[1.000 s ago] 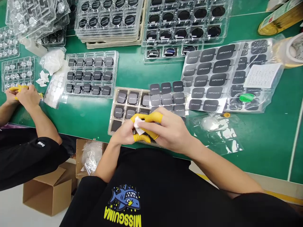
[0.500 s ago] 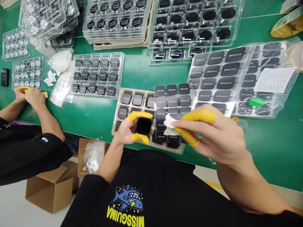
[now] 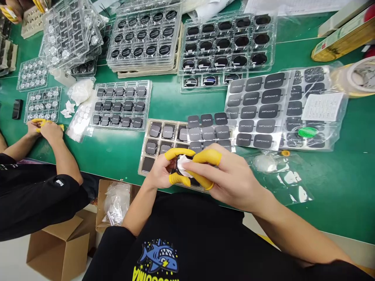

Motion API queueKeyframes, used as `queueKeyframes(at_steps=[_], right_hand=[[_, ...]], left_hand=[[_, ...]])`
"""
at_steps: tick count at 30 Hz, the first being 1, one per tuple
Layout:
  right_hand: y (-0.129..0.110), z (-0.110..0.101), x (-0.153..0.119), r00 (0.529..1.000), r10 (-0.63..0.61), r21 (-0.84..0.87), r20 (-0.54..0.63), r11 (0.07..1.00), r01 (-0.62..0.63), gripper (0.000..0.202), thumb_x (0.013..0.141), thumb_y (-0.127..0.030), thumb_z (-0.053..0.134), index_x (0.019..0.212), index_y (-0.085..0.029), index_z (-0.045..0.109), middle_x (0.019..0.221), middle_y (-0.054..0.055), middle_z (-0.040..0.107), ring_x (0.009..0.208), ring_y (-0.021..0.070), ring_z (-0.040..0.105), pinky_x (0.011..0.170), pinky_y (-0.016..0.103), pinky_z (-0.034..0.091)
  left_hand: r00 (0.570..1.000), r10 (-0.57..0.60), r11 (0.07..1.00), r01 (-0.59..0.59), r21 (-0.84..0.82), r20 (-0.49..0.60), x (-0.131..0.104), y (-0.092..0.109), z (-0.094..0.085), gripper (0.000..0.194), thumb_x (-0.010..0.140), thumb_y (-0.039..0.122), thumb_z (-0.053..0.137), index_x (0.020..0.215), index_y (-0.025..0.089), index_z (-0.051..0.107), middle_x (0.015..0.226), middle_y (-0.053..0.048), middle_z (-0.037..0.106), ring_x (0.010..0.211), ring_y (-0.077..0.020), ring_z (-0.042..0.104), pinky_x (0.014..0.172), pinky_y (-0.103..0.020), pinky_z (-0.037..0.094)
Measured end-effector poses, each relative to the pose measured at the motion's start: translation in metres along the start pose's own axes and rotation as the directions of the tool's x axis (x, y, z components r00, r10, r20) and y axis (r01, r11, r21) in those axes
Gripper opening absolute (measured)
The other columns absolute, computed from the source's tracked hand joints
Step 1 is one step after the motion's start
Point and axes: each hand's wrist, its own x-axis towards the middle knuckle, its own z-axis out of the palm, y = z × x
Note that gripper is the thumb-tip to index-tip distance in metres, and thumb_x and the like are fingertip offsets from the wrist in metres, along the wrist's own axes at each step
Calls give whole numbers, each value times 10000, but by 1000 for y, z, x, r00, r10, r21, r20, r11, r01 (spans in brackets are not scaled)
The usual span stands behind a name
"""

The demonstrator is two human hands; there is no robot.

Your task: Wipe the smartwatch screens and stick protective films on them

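My left hand (image 3: pixel 160 170), with yellow finger cots on thumb and index finger, grips a black square watch case (image 3: pixel 177 166) by its sides. My right hand (image 3: pixel 234 177), also in yellow finger cots, pinches a crumpled white wipe (image 3: pixel 183 164) and presses it onto the case's dark face. The wipe and fingers cover most of that face. Beneath both hands lies a beige tray (image 3: pixel 142 159) of dark square pieces, partly overlaid by a sheet of black HiFuture stickers (image 3: pixel 207 133).
Behind stand a clear tray of square watch pieces (image 3: pixel 119 104) and stacked trays of round black pieces (image 3: pixel 143 64). More sticker sheets (image 3: pixel 254 111), a clear bag (image 3: pixel 288 179) and a tape roll (image 3: pixel 359 78) are at right. A co-worker's hands (image 3: pixel 48 128) work at left.
My right hand has moved left and brought the wipe down onto the watch case, whose face was uncovered before. My left hand keeps its hold. The view has shifted slightly.
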Motion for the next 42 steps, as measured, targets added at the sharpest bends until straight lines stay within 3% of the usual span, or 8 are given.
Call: queueKeyframes(at_steps=[5,9,16,22,29,32,37,42], right_hand=[[3,-8,0,989,-80,66,126,995,72,278,1061,-63,626,1262,-204,754,883,43,716,788,195,585,659,318,460],[17,-26,-14,981,-35,-66,193,997,48,286,1069,-40,565,1183,-217,758,916,57,724,798,208,602,642,337,439],[15,-30,-23,986,149,89,-72,986,-142,325,1019,-55,743,1225,-305,777,927,21,717,775,185,686,676,338,562],[0,-16,-12,998,61,189,0,980,-60,266,1073,-114,672,1269,-280,741,926,29,724,763,177,634,670,318,550],[-7,1,-5,992,-107,-51,62,993,110,339,1046,-98,688,1351,-232,746,857,25,726,750,184,567,630,320,443],[-6,5,-2,995,-101,-174,24,979,104,323,1050,-120,694,1348,-229,751,869,33,735,750,183,578,619,313,439],[5,2,-11,996,68,-395,54,918,-41,181,1079,-118,617,1048,-186,782,823,53,704,729,188,620,565,327,411],[8,-13,-20,968,221,-111,-123,966,-235,180,1051,-151,744,1170,-284,771,968,33,774,768,184,704,627,323,524]], left_hand=[[999,-5,1000,4,-7,-32,-11,-1,-1,830,697,648,1040,1324,187,753,1018,-81,830,722,-195,788,627,-273,643],[996,-10,997,3,-72,-94,-21,2,-9,823,742,648,1011,1361,189,721,836,-9,750,501,-127,663,449,-223,528],[996,61,993,-67,-96,-64,-19,6,-6,829,765,570,1022,1456,223,723,818,-4,748,544,-141,679,564,-281,616],[997,32,999,-32,8,-69,-21,7,-2,894,738,640,1016,1478,228,729,1016,-77,822,781,-230,801,700,-332,681],[987,129,958,-150,244,97,-25,4,-5,762,898,557,923,1550,248,679,1175,-108,848,956,-257,832,807,-330,698],[993,108,969,-115,217,45,-29,-2,-3,839,845,641,940,1535,245,674,1257,-137,836,1048,-307,842,880,-387,720],[991,92,995,-87,55,-93,-33,7,-4,696,912,489,927,1517,267,665,1111,-69,812,765,-194,816,683,-299,691],[990,100,993,-93,72,-100,-30,17,-8,717,863,479,969,1473,228,690,1010,-42,777,669,-140,749,671,-275,673]])
